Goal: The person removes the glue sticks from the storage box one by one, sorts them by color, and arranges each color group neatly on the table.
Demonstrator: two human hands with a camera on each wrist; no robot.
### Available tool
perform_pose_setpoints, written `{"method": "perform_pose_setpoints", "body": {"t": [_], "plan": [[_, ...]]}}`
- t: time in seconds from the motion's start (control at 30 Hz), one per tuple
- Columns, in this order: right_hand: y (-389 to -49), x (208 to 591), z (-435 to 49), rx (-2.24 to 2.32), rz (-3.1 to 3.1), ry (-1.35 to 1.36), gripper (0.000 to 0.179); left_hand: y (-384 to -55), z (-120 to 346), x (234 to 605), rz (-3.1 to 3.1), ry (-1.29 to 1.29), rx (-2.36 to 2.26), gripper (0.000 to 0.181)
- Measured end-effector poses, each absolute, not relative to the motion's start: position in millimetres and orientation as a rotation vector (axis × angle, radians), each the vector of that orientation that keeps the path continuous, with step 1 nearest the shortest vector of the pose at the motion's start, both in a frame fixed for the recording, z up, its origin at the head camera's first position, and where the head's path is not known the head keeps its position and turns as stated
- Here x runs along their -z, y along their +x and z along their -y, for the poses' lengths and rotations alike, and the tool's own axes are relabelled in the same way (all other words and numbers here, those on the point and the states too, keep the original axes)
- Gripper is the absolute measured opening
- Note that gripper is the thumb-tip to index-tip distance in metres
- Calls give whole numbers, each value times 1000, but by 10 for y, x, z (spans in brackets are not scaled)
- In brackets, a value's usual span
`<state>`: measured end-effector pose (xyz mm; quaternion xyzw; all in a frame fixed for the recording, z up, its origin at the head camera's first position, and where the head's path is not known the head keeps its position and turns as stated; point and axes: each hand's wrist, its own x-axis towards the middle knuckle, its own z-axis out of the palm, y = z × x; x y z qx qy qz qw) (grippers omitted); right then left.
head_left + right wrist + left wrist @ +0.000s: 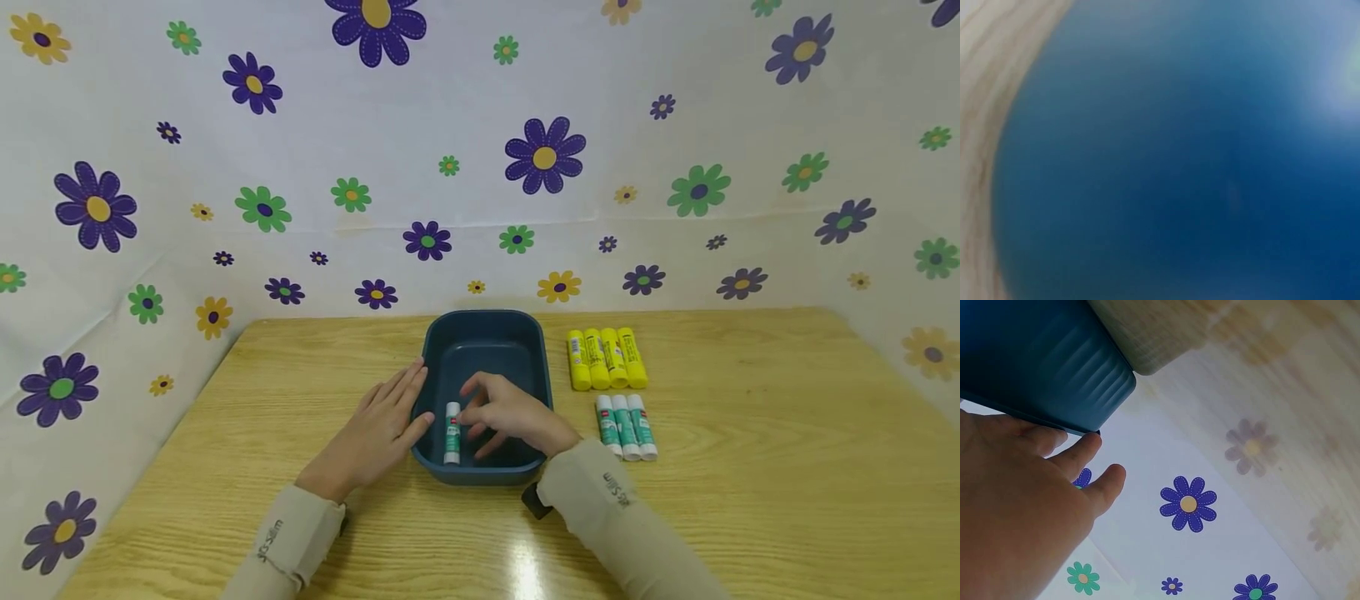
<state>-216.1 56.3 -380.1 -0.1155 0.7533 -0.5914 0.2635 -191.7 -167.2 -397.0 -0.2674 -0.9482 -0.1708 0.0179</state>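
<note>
A dark blue rectangular bin (485,477) stands on the table. Against its left side rests my left hand (378,429), fingers stretched along the rim and thumb at the edge. The left wrist view shows these fingers (1090,445) beside the bin's ribbed outer wall (1079,381). Inside the bin, near the front left, lies a white-and-green glue stick (452,433). My right hand (510,414) is over the bin floor with bent, spread fingers, fingertips right at the stick's right side. In the right wrist view, only the blurred blue bin wall (1147,156) fills the picture.
Right of the bin, several yellow glue sticks (606,358) lie side by side. Nearer to me are three more white-and-green glue sticks (627,427) in a row. A white cloth with flowers (480,192) hangs behind the wooden table (750,467).
</note>
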Motion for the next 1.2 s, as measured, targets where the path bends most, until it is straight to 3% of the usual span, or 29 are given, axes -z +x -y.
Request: {"method": "perform_pose_setpoints", "body": {"t": [0.33, 0.77, 1.03, 1.2], "plan": [[-2191, 3848, -425, 1472, -2108, -336, 59, -1895, 1702, 3956, 2941, -835, 540, 66], [-2193, 3880, -346, 1229, -2174, -578, 60, -1899, 1704, 3949, 2937, -830, 536, 66], [-2173, 3874, -371, 1243, -2139, -592, 37, -1907, 1698, 3966, 2927, -854, 553, 65], [-2162, 3861, -403, 1231, -2150, -653, 37, -1908, 1685, 3970, 2927, -859, 571, 65]]}}
